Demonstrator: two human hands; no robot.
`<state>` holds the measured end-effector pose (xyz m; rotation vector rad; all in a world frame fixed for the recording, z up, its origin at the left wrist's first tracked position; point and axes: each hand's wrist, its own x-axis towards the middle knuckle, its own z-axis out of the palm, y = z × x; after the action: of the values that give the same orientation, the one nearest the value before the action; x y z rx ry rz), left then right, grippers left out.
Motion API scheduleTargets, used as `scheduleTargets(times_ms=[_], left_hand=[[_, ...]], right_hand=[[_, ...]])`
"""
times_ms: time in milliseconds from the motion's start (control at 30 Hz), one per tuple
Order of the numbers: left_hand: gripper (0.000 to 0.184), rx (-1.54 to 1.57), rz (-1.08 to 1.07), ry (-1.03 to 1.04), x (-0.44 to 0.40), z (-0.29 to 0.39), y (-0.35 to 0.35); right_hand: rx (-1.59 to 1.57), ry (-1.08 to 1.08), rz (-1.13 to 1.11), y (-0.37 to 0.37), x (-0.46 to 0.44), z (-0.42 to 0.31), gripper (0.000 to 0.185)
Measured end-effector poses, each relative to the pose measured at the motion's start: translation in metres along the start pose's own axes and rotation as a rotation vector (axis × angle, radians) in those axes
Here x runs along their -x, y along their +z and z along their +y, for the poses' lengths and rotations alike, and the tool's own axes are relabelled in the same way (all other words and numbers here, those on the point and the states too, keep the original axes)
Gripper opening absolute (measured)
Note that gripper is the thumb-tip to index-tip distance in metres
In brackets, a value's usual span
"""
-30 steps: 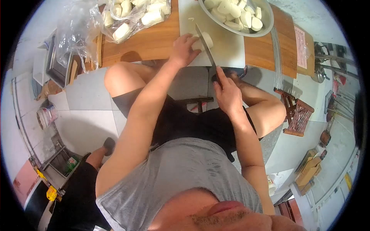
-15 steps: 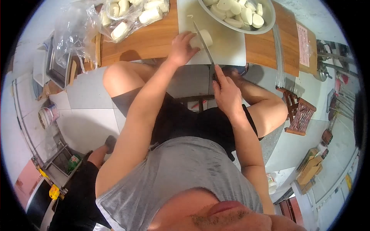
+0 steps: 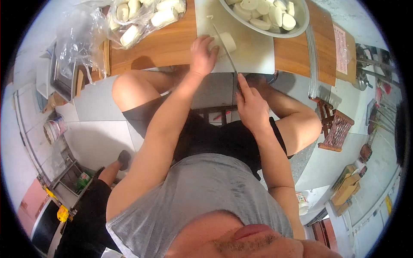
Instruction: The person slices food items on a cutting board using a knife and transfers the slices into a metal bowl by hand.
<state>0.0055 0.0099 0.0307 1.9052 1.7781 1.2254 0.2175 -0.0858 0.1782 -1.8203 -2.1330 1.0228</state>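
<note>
1. Head view, 12 o'clock: white piece (image 3: 230,41) on board (image 3: 254,58), knife (image 3: 225,47) across it; cut depth unclear.
2. Right hand (image 3: 251,103): fingers closed round knife, forefinger forward.
3. Left hand (image 3: 203,56): half-curled at piece's 9 o'clock end, thumb apart; grip cannot tell.
4. Advisable: tuck fingertips, keep blade upright.

Head camera: looked down and forward (a wide, rounded view).
Shirt (image 3: 206,185): sat close, filling the bottom.
Table (image 3: 297,56): stood farther off, along the top.
</note>
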Motion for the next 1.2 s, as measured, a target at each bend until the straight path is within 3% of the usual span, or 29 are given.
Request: scheduleTargets(times_ms=[167, 467, 767, 1200], left_hand=[[0.030, -0.016, 0.071, 0.070, -0.003, 0.003, 0.017], [0.036, 0.068, 0.135, -0.016, 0.000, -0.004, 0.019], [0.033, -0.032, 0.008, 0.012, -0.001, 0.005, 0.020], [0.028, -0.034, 0.108, 0.108, -0.002, 0.000, 0.027]], right_hand=[[0.047, -0.058, 0.047, 0.008, 0.000, 0.008, 0.056], [0.055, -0.048, 0.028, 0.006, 0.000, 0.003, 0.058], [0.081, -0.038, 0.031, 0.005, -0.001, 0.001, 0.058], [0.048, 0.020, -0.013, -0.001, 0.006, -0.010, 0.057]])
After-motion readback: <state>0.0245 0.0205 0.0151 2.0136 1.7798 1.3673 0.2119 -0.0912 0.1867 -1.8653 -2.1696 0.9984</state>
